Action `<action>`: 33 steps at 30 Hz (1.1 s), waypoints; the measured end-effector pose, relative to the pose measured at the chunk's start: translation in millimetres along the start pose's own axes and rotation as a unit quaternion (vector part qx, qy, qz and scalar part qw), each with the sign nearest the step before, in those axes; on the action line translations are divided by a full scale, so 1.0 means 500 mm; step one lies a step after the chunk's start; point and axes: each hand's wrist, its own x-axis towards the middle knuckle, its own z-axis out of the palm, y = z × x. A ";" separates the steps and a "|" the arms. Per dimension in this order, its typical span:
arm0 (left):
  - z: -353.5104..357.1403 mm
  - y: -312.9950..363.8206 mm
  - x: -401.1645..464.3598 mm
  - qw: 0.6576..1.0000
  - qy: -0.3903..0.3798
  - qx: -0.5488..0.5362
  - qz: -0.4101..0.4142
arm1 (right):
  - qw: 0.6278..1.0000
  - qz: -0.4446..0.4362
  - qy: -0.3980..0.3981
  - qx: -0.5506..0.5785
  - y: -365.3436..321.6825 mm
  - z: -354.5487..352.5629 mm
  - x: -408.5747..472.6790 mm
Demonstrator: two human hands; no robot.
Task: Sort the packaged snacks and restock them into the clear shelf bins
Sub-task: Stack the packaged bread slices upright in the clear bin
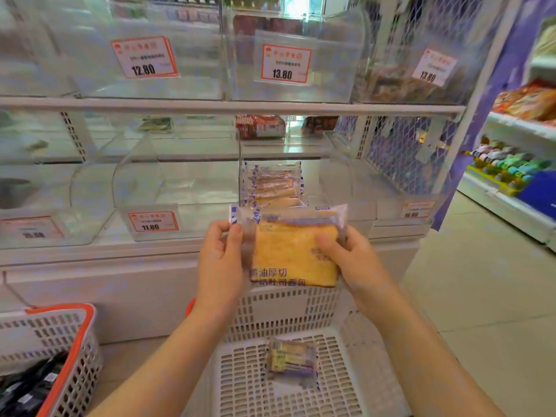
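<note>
Held packet: a clear-wrapped bread slice (293, 254), upright and facing the camera, in front of the lower shelf row, above the white basket.
Left hand (221, 260): fingers and thumb pinch the packet's left edge of wrapper.
Right hand (350, 260): fingers curled round the packet's right side, thumb on its front.
Target bin (337, 188): a clear bin right behind the packet, with a stack of like bread packets (272, 185) leaning at its left wall.
In the way: the held packet covers the bin's front lip; I cannot tell whether it touches it.
White basket (240, 371): below the arms, one small wrapped snack (290, 361) lying on its floor.
Orange-rimmed basket (72, 341): lower left, dark packets (30, 386) inside.
Neighbouring bin (144, 188): just left, with a price tag (153, 221) reading 11.80.
Upper shelf bins (168, 49): tags 12.80 and 13.80; contents blurred.
</note>
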 end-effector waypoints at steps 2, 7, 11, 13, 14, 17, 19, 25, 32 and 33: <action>0.004 0.005 0.023 0.999 -0.022 0.034 0.011 | 0.997 -0.001 -0.047 -0.060 -0.016 -0.011 0.012; 0.017 0.026 0.100 0.988 -0.115 0.072 0.078 | 0.977 -0.119 -0.047 -0.171 -0.066 -0.053 0.062; 0.035 0.044 0.177 0.958 -0.161 0.192 0.140 | 0.966 -0.183 0.072 -0.168 -0.109 -0.101 0.125; 0.044 0.050 0.215 0.933 -0.167 0.267 0.174 | 0.963 -0.169 0.100 -0.187 -0.128 -0.124 0.154; 0.048 0.053 0.235 0.906 -0.186 0.325 0.196 | 0.959 -0.156 0.106 -0.214 -0.137 -0.135 0.167; 0.068 0.062 0.290 0.763 -0.279 0.523 0.258 | 0.942 -0.107 0.034 -0.316 -0.162 -0.157 0.192; 0.094 0.064 0.321 0.647 -0.352 0.617 0.278 | 0.926 -0.081 -0.065 -0.364 -0.175 -0.159 0.201; 0.172 0.025 0.347 0.456 -0.510 0.692 0.230 | 0.880 -0.041 -0.174 -0.439 -0.178 -0.144 0.230; 0.181 -0.008 0.373 0.465 -0.487 0.713 0.194 | 0.897 -0.007 -0.212 -0.387 -0.127 -0.118 0.253; 0.183 -0.011 0.376 0.468 -0.498 0.708 0.177 | 0.904 -0.003 -0.205 -0.374 -0.121 -0.117 0.255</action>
